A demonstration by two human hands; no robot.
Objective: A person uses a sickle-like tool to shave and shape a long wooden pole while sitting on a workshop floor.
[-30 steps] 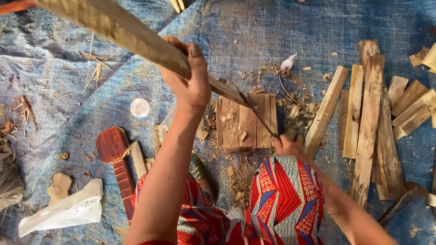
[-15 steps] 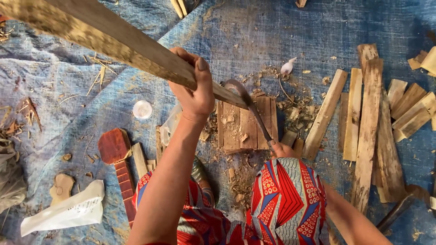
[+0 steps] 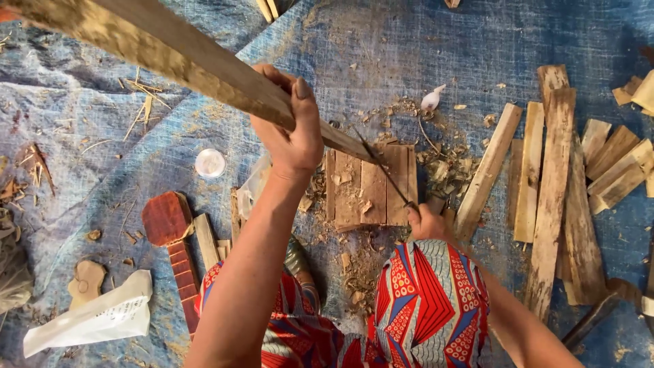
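Wooden, long and stiff, the plank [image 3: 170, 61] looks heavy; left hand [image 3: 289, 133] fingers clamp its middle, right hand [image 3: 426, 221] grips the blade [image 3: 381, 169].

2 hands [image 3: 293, 136], 1 blade [image 3: 381, 167], 1 white lid [image 3: 210, 163].

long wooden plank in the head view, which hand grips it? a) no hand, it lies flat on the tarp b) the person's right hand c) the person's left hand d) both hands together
c: the left hand wraps its fingers over the long wooden plank, while the right hand holds a thin blade whose tip meets the plank's lower end over the wooden block.
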